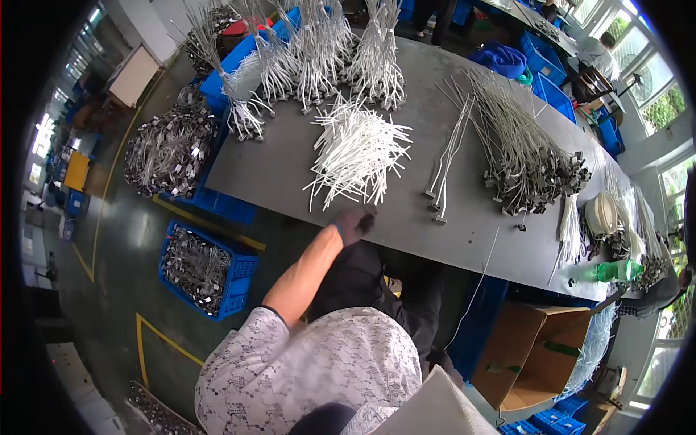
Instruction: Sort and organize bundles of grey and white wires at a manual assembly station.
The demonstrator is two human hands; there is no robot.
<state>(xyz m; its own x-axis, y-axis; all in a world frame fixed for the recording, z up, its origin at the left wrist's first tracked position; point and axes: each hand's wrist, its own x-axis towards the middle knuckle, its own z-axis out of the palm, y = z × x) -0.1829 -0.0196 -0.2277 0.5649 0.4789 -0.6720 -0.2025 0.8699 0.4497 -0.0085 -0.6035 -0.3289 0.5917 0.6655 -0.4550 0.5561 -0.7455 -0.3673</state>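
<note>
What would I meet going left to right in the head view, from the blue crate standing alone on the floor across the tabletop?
Blue crate → pile of white tubes → few loose cables → big cable bundle → green plastic piece.

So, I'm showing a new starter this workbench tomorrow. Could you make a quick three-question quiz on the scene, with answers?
1. Multiple choice: what lies on the table just beyond the left hand?
a) a red tray
b) a heap of thin white pieces
c) a coil of green rope
2. True or false: the open cardboard box is in the left half of the picture.
3. Fill in the missing word: the crate on the floor, to the left of the forearm, is coloured ____.

Key:
1. b
2. False; the cardboard box is in the right half.
3. blue
</note>
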